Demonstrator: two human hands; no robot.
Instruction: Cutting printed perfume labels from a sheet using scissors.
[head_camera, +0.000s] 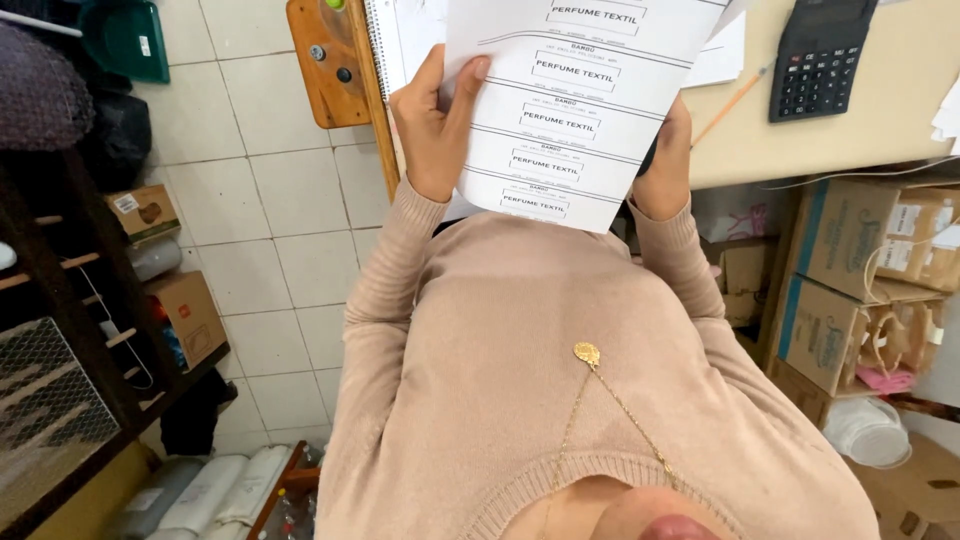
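Printed label sheet (575, 105) held upright over the edge of the worktop (800, 140), above a spiral notebook (395, 40). Left hand (435, 125) closes its grip on the sheet's left margin, thumb across the front. Right hand (662, 165) lies mostly behind the paper; it probably pinches the right edge. Even support at both margins keeps the sheet flat. Calculator (822, 55) and pencil (732, 103) lie alongside.
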